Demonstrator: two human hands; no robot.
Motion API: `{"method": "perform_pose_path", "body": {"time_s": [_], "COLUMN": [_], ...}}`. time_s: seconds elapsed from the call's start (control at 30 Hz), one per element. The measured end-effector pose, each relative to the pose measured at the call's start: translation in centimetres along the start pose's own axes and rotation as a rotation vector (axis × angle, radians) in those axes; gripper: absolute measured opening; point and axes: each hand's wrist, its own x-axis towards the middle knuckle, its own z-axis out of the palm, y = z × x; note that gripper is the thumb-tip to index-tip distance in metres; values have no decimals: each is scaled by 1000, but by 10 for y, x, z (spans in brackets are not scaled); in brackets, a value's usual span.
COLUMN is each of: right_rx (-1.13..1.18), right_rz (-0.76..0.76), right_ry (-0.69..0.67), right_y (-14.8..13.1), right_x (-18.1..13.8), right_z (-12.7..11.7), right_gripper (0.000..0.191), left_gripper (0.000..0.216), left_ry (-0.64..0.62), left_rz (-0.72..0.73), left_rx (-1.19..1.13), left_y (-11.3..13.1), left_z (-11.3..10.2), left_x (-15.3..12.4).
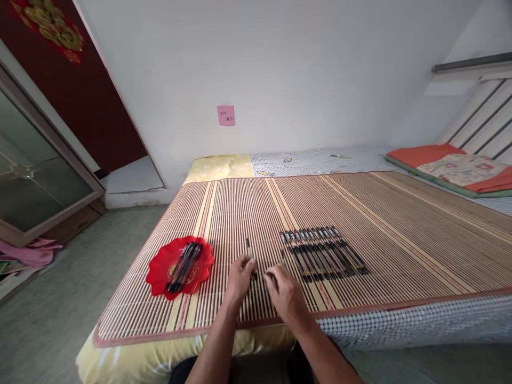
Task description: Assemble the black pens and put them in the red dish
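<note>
My left hand (241,274) is closed around a slim pen (248,246), whose dark tip points away from me above the fingers. Close on its right, my right hand (285,290) has thumb and fingers drawn together; what they pinch, if anything, is too small to make out. A short dark piece (282,255) shows just beyond its knuckles, and I cannot tell whether the hand holds it. Right of that hand lies a slanted row of dark pens (328,261) side by side. Along their far ends runs a row of short pieces with dark ends (310,234).
A red scalloped plate (158,266) at left holds several pens (184,269). Everything rests on a striped bamboo mat (240,208) over a bed. A folded orange blanket (424,157) lies at the far right. A pink note (226,116) is on the wall.
</note>
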Motion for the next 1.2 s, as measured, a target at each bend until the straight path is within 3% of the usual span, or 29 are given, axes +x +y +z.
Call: {"method": "perform_pose_path", "body": {"time_s": [0.1,0.2,0.37,0.5,0.73,0.87,1.03,1.2], "right_rx": [-127,-292,-415,-420,-243,-161,430,664], "right_rz": [175,343,433,464,488,484,456,473], "right_ry": [-27,-169,-345,-370,-353,-308,-193,-160], "right_y": [24,38,28,22,35,36,12,-18], "right_x": [8,15,26,30,30,32,36,33], "right_z": [-25,-40,-34,-27,-29,-26,-18,-3], "right_gripper": [15,18,15,13,28,28,24,22], "left_gripper": [40,40,40,40,45,43,46,48], "left_ry": [-23,-34,-36,-63,-98,-92,-94,-102], "left_rz": [-14,-19,-20,-25,-47,-52,-85,-106], "left_rx": [-128,-221,-307,-321,-327,-339,-394,-482], "left_y": [2,3,2,1,5,3,-3,0], "left_z": [-3,-4,-4,-4,0,3,11,15], "left_x": [-3,-5,-5,-6,-9,-9,-9,-10]}}
